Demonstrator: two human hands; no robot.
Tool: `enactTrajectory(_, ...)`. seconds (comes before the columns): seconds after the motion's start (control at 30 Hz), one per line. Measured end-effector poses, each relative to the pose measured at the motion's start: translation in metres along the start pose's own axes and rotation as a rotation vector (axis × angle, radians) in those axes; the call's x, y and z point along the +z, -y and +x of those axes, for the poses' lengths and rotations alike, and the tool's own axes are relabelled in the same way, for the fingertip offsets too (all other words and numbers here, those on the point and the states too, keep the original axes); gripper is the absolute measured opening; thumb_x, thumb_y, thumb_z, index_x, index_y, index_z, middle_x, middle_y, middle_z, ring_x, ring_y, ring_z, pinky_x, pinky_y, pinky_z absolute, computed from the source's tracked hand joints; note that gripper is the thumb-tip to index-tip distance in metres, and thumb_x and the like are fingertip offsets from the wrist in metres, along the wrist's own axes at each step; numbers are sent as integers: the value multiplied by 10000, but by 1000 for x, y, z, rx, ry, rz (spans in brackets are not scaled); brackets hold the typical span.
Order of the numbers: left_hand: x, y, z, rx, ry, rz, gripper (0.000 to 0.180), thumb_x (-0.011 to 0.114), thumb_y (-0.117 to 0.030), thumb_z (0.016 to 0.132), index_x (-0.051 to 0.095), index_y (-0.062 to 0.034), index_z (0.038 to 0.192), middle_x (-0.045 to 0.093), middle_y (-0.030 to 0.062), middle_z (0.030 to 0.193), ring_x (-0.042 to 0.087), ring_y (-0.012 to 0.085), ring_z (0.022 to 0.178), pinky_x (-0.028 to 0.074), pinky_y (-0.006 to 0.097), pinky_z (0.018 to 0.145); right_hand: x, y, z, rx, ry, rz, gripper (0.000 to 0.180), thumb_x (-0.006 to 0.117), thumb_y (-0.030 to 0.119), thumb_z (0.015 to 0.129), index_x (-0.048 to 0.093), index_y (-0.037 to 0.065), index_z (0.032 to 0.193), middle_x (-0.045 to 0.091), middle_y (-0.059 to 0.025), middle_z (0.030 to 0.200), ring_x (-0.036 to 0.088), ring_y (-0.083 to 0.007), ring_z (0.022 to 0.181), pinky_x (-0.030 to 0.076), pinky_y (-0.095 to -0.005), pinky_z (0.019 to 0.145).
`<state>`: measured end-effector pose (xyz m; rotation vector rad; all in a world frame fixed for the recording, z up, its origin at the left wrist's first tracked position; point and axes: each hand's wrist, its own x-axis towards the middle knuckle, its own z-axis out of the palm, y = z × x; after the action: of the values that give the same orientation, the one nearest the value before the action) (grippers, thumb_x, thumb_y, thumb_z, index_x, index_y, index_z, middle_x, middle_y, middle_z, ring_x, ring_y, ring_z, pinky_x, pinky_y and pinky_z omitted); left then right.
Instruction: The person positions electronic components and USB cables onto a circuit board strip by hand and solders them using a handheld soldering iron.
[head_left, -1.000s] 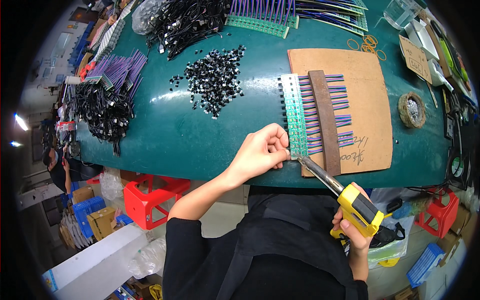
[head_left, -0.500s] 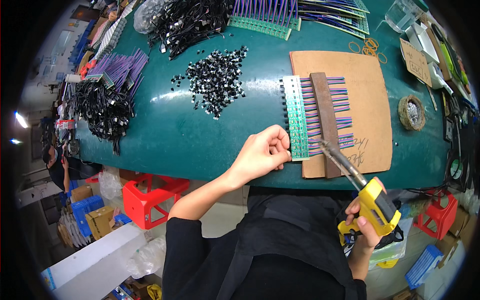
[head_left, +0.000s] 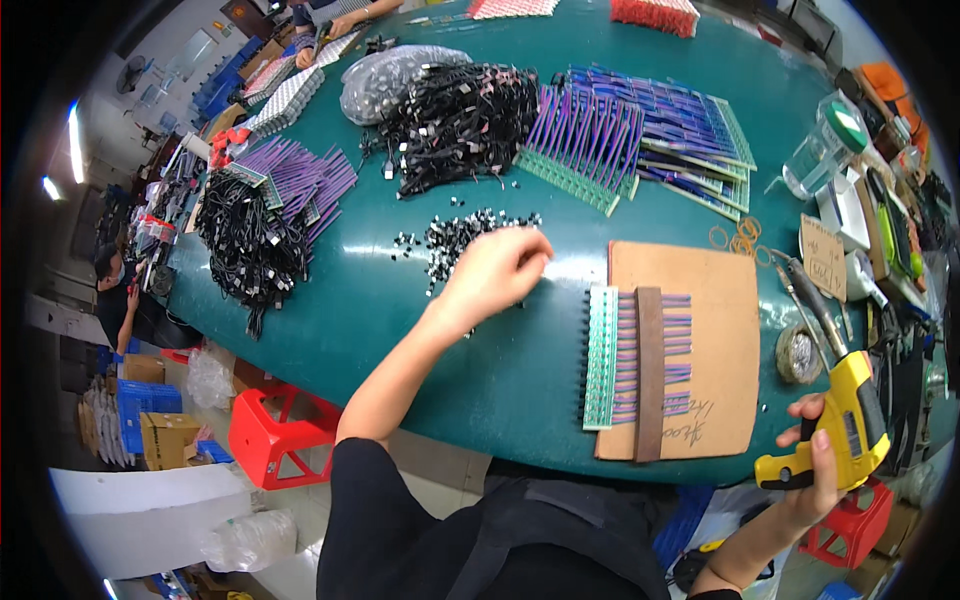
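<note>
My right hand [head_left: 822,462] is wrapped round the handle of a yellow soldering gun [head_left: 856,415]. The gun's metal tip points up and away, above a round tin [head_left: 798,354] at the right. Over the near right part of a pile of small black connectors [head_left: 455,240] hangs my left hand [head_left: 497,275], its fingers curled in; whatever they hold is hidden. To its right, a row of green circuit boards [head_left: 601,360] with purple and blue wires lies on a cardboard sheet [head_left: 725,330]. A brown bar [head_left: 649,375] rests across the wires, and black connectors line the boards' left edge.
Bundled black cables [head_left: 460,125], wired board stacks [head_left: 690,130] and a clear plastic bag [head_left: 395,80] lie farther back on the green table [head_left: 400,330]. Rubber bands [head_left: 745,238] and a lidded jar [head_left: 825,150] are at the right. A red stool [head_left: 270,440] stands below left.
My left hand has gone from the boards' near left corner to the connector pile. My right hand has carried the soldering gun away to the right, off the boards. The view has shifted.
</note>
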<state>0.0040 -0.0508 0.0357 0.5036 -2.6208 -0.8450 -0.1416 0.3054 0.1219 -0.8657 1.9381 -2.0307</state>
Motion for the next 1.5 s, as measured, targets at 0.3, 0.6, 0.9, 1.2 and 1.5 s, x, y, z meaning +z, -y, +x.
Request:
enactTrajectory(0.3,-11,97,69,-78,-437,541,87,628,-110,779,610,-77,857,556,101,883,569,293,879,471,397,750,27,-9,34,56,-130,193,643,537,34,797,294,-35,1389,556,-158,937,522,-167,760,461,-210,529)
enactTrajectory(0.6,-37,100,81,34,-789,144,77,598,-96,857,578,-25,882,587,91,818,581,232,772,457,344,718,51,-47,27,165,-65,435,448,522,44,811,417,-103,1221,535,-186,965,508,-192,836,459,-200,511)
enactTrajectory(0.9,-36,-19,56,-238,-35,-1309,121,596,-91,866,555,0,934,619,75,775,609,157,663,500,249,605,85,-51,22,232,-156,381,698,561,16,787,262,-1,1418,565,-122,924,517,-117,695,447,-205,549)
enactTrajectory(1.2,28,-93,4,-532,517,-1451,115,603,-66,877,522,-5,931,583,36,723,596,114,588,493,242,542,107,-56,22,29,89,35,661,658,-42,773,362,-49,1364,611,-137,1096,631,-142,898,498,-269,801)
enactTrajectory(1.5,32,-96,-7,-431,556,-1277,96,577,-74,897,514,-9,927,559,11,700,576,71,562,450,200,499,114,-58,19,51,99,-45,630,669,-44,750,410,-68,1324,593,-183,1157,644,-209,955,493,-298,828)
